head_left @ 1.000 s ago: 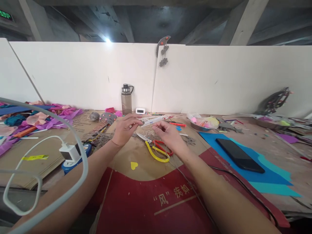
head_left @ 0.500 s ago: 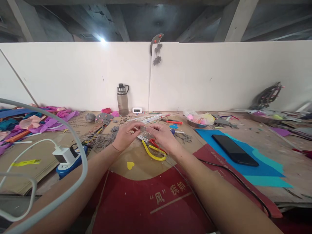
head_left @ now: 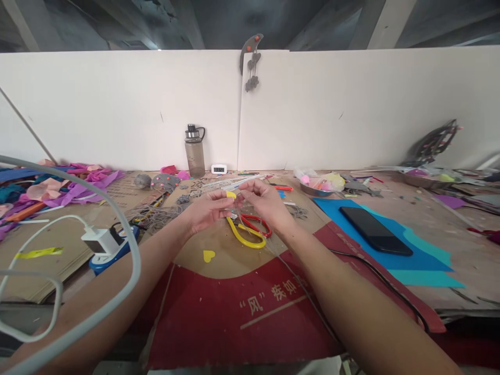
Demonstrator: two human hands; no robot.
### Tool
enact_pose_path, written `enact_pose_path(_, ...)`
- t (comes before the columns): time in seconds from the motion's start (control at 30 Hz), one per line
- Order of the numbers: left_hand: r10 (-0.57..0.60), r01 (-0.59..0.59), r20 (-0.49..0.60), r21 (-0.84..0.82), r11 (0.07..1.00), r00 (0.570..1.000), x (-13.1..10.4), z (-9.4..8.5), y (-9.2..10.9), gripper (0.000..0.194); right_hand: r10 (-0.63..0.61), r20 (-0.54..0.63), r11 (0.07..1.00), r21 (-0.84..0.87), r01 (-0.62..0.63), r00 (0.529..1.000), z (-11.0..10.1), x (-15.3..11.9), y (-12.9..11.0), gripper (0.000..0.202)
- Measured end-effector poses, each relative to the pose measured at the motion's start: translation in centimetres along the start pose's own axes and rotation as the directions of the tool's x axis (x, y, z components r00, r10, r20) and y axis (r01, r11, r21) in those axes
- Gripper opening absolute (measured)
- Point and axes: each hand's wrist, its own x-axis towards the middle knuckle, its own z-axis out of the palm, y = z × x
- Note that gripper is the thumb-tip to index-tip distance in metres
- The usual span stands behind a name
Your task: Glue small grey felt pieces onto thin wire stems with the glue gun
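Note:
My left hand (head_left: 209, 209) pinches a small yellow piece (head_left: 230, 195) between thumb and fingers; its outline is partly hidden. Close beside it, my right hand (head_left: 263, 200) has its fingertips pressed together on a thin strand of grey yarn (head_left: 282, 261), which trails down toward the lower right. Directly below the hands lie yellow-handled scissors (head_left: 250, 244) and a red-handled tool (head_left: 265, 223). A yellow heart cutout (head_left: 209, 255) rests on the brown part of the cardboard (head_left: 187, 312), nearer to me.
Grey yarn (head_left: 154, 221) lies tangled to the left, near a white charger (head_left: 102, 241) whose thick cable arcs across the left foreground. A phone (head_left: 375, 230) sits on blue sheets (head_left: 422, 260) at right. A bottle (head_left: 194, 153) and small clock (head_left: 219, 169) stand by the white panel.
The yellow piece now shows at my left fingertips, where a small greyish bit showed before. My left hand has turned, its fingers more spread. The view has tilted slightly downward.

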Motion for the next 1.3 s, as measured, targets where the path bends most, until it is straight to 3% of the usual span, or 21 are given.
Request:
enact_pose_path(0.07,-0.062,0.065,0.107,-0.027,0.998,0.992,-0.2,0.2,-0.1,0.019,-0.01,-0.032,1.0,-0.02,0.009,0.999,-0.3,0.2,0.2,0.016)
enact_pose_path(0.13,-0.067,0.073,0.129,-0.045,0.996,0.989,-0.3,0.2,-0.1,0.017,-0.015,-0.08,0.999,-0.053,0.011,0.997,-0.7,0.4,0.4,0.015)
enact_pose_path(0.33,-0.006,0.001,-0.078,-0.06,0.998,0.997,0.0,-0.3,1.0,0.017,-0.019,-0.18,0.987,-0.162,-0.011,0.983,-1.9,1.1,0.8,0.013)
enact_pose_path(0.5,-0.007,0.004,-0.178,-0.016,1.0,0.984,0.6,-2.7,1.6,0.013,-0.026,-0.203,0.955,-0.295,-0.036,0.979,-2.5,1.1,0.5,0.013)
enact_pose_path(0.63,0.022,-0.04,-0.213,-0.08,0.996,0.977,0.9,-4.5,1.7,0.004,0.005,-0.155,0.927,-0.371,-0.063,0.988,-2.6,0.8,0.1,0.008)
enact_pose_path(0.77,0.033,-0.071,-0.207,-0.176,0.982,0.978,0.9,-4.2,2.3,0.002,0.127,-0.036,0.9,-0.415,-0.131,0.991,-2.6,0.5,-0.2,0.009)
enact_pose_path(0.83,0.085,-0.151,-0.252,-0.255,0.955,0.964,0.8,-3.9,2.8,0.006,0.215,0.043,0.905,-0.384,-0.182,0.976,-2.6,0.4,-0.3,0.012)
enact_pose_path(1.0,0.233,-0.446,-0.482,-0.393,0.804,0.845,0.7,-5.2,4.3,0.016,0.328,0.128,0.926,-0.238,-0.292,0.936,-2.2,0.3,-0.5,0.013)
enact_pose_path(1.17,0.2,-0.583,-0.702,-0.36,0.728,0.684,0.6,-8.0,4.4,0.02,0.381,0.178,0.917,-0.202,-0.345,0.907,-2.0,-0.3,-0.4,0.018)
enact_pose_path(1.3,0.188,-0.681,-0.805,-0.322,0.658,0.562,0.7,-9.6,4.4,0.023,0.427,0.235,0.894,-0.254,-0.368,0.873,-3.5,-0.7,0.1,0.023)
